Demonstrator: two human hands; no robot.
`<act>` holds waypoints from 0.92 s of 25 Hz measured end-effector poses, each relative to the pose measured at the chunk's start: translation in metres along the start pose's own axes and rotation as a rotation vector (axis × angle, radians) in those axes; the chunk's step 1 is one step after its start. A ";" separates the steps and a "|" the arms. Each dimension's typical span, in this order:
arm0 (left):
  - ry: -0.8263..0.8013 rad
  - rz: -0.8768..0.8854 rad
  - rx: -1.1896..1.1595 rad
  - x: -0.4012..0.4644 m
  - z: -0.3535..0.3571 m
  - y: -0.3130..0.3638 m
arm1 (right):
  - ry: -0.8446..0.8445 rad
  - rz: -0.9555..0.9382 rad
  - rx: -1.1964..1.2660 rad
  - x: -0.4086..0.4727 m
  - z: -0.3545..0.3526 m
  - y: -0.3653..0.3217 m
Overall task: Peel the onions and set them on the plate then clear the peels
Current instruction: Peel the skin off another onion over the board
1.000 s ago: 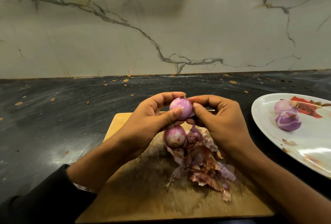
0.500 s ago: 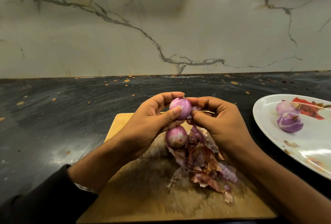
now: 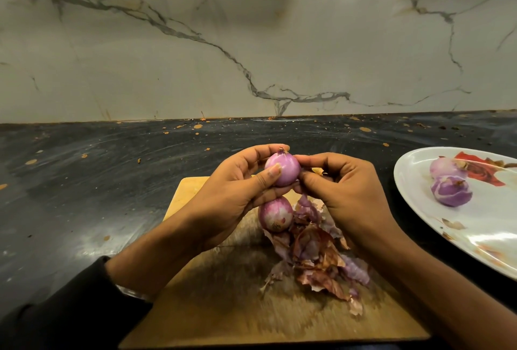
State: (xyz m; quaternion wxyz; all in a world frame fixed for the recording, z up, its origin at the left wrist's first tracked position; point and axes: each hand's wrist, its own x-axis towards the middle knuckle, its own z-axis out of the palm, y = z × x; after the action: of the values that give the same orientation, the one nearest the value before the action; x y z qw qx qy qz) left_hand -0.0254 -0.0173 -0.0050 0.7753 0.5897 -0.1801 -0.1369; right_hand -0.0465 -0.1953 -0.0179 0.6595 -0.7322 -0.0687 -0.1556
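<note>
Stretching across the whole bench is the dark countertop, speckled with orange flecks, and on it sits the wooden cutting board right in front of the person. Off to the right, the white plate runs out of frame at its far edge, so I can't see how much room it has; two peeled onions sit on it already, touching. Down on the board there's a loose heap of peels, and one more onion rests at its left edge, just under the hands.

Now the action: the left hand cradles the held onion above the board, thumb across the front, fingers curled behind it. That onion stands upright, stem tip up, root end down. The right hand is closed in against its right flank, fingertips pinched at the skin, though I can't make out whether a strip has actually caught between them. The plate lies to the right, so the right hand is the nearer one for the drop-off. The root end and the onion's far side are hidden behind fingers, so how much skin remains there is anyone's guess.
</note>
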 end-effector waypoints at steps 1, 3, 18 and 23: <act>-0.001 -0.003 -0.007 0.000 0.001 0.000 | 0.010 -0.005 -0.003 0.000 0.000 0.001; 0.006 0.001 -0.015 0.000 0.001 0.000 | 0.025 -0.005 0.000 0.001 -0.001 0.001; 0.008 0.002 -0.044 0.003 -0.004 -0.002 | 0.004 -0.049 -0.091 -0.002 0.003 -0.003; 0.001 0.020 0.012 0.002 -0.003 -0.002 | 0.008 -0.086 -0.069 -0.002 -0.002 -0.002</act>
State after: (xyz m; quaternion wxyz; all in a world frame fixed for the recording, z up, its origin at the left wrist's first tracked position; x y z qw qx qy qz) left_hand -0.0221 -0.0159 -0.0070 0.7732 0.5924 -0.1864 -0.1281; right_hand -0.0489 -0.1971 -0.0166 0.6269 -0.7502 -0.0919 -0.1890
